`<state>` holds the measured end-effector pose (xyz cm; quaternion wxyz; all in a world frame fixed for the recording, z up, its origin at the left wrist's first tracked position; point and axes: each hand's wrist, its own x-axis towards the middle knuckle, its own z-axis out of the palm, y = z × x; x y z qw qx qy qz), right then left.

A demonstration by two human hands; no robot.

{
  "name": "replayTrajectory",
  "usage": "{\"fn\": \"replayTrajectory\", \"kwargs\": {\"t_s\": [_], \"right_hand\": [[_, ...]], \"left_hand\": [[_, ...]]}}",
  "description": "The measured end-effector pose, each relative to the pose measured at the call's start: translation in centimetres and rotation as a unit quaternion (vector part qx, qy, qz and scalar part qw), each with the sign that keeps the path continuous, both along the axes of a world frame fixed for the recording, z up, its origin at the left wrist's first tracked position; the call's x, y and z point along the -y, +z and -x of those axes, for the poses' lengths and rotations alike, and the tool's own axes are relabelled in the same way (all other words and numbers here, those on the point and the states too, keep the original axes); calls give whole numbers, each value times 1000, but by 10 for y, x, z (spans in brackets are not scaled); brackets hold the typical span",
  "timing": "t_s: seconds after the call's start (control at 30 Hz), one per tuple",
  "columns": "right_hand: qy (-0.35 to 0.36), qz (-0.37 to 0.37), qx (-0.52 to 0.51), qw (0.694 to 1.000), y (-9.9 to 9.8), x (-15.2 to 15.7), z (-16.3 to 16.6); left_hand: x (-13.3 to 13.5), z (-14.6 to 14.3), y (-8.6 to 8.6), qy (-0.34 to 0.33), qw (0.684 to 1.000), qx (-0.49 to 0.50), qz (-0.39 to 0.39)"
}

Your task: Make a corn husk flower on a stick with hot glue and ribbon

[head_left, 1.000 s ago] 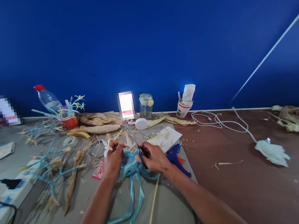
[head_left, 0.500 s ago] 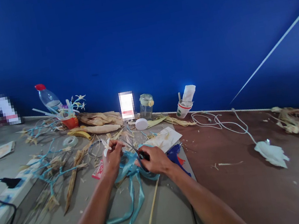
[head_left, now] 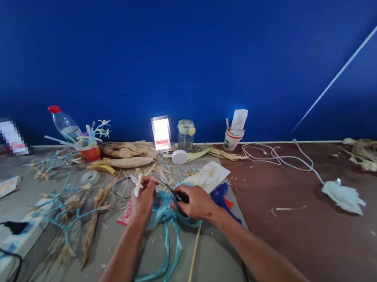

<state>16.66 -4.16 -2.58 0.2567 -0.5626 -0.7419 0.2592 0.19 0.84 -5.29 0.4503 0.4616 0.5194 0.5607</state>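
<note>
Gripping scissors (head_left: 172, 191) in right fingers (head_left: 185, 189), now swung leftward from earlier steeper angle; pinching white flower (head_left: 137, 186) in left fingers (head_left: 149, 182), turned fuller into view.

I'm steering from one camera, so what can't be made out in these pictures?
In the head view:
Scissors: handles partly covered by the right hand.
White flower: base hidden by the left hand.
Blue glue gun: one side hidden by the right forearm.
Pale stick: lower end cut off by the bottom edge.
Upright screen: contents blurred by pixelation.
</note>
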Motion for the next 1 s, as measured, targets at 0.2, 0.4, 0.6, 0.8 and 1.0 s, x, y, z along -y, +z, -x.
{"fn": "replayTrajectory", "kwargs": {"t_s": [0.2, 0.4, 0.6, 0.8, 1.0], "right_hand": [[-1, 4, -8, 1000, 0, 0, 1], [-4, 3, -12, 1000, -5, -2, 1], [0, 5, -14, 1000, -3, -1, 2], [5, 9, -9, 1000, -4, -1, 2], [13, 17, -39, 999, -8, -3, 1]], "left_hand": [[1, -1, 6, -6, 1000, 10, 12], [1, -1, 6, 1, 1000, -3, 12], [1, -1, 8, -1, 1000, 13, 9], [2, 0, 10, 0, 1000, 19, 22], [2, 3, 10, 1, 1000, 12, 26]]}}
